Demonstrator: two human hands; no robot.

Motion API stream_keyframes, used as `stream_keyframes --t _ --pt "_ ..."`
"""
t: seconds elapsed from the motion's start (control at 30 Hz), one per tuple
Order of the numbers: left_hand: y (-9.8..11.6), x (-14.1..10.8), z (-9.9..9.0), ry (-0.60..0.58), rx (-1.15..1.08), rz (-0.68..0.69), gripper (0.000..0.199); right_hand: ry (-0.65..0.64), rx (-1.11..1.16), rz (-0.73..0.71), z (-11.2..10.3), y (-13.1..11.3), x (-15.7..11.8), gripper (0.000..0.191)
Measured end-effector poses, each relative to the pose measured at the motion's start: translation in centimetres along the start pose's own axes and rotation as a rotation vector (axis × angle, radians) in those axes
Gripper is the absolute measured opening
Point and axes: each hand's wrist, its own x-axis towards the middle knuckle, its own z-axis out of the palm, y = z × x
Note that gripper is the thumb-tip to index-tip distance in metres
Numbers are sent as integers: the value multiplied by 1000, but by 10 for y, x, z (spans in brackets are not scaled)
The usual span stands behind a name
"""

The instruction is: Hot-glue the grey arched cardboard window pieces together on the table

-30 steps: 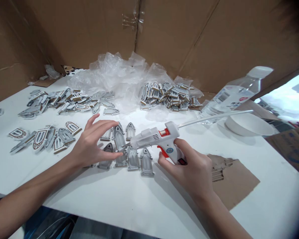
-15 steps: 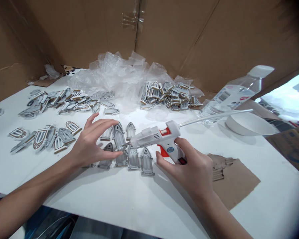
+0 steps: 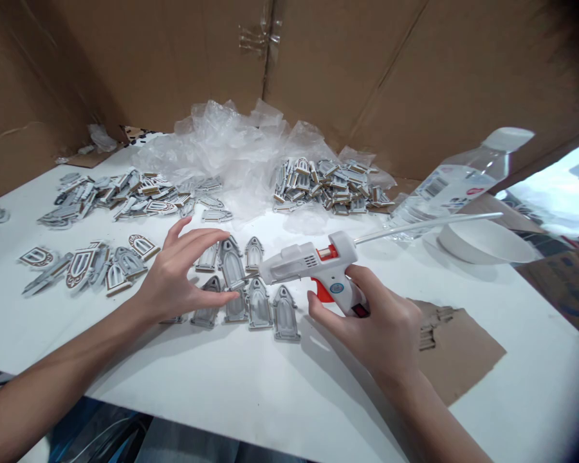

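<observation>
My right hand [image 3: 383, 325] is wrapped round the handle of a white glue gun [image 3: 313, 260] with a red trigger. Its nozzle points left, over small grey arched window-shaped pieces. A clear glue stick [image 3: 429, 226] sticks out of its back. My left hand [image 3: 176, 276] is spread, thumb and fingers apart, beside these pieces, with nothing visibly gripped. One arched piece [image 3: 231, 262] lies between and just beyond its fingertips, overlapping the piece below. Other pieces lie in rows, among them one [image 3: 259, 305] and the rightmost one [image 3: 285, 315].
Piles of similar pieces lie at the back left [image 3: 120, 193] and back centre [image 3: 330, 183], by crumpled clear plastic [image 3: 222, 141]. To the right are a plastic bottle [image 3: 456, 177], a white bowl [image 3: 487, 244] and torn cardboard [image 3: 468, 354]. Cardboard walls [image 3: 174, 64] stand behind.
My right hand has moved slightly right with the glue gun, so the nozzle is farther from the overlapping piece. My left hand has hardly moved.
</observation>
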Motion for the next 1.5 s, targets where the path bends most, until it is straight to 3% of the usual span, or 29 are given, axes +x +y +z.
stream_keyframes --t 0.67,1.03,1.17,1.37,1.5 --pt "2 1 2 -31 -12 22 67 -40 48 -40 -1 -7 2 24" --pt "-1 1 1 -1 -14 -7 66 -18 11 6 0 4 2 27" --pt "0 2 0 -8 -66 -45 68 -39 72 122 -2 6 7 29" --pt "0 1 6 -85 -207 -134 70 -167 327 533 -7 10 16 36" --pt "0 2 14 -173 -299 -196 71 -177 456 655 -7 14 19 42"
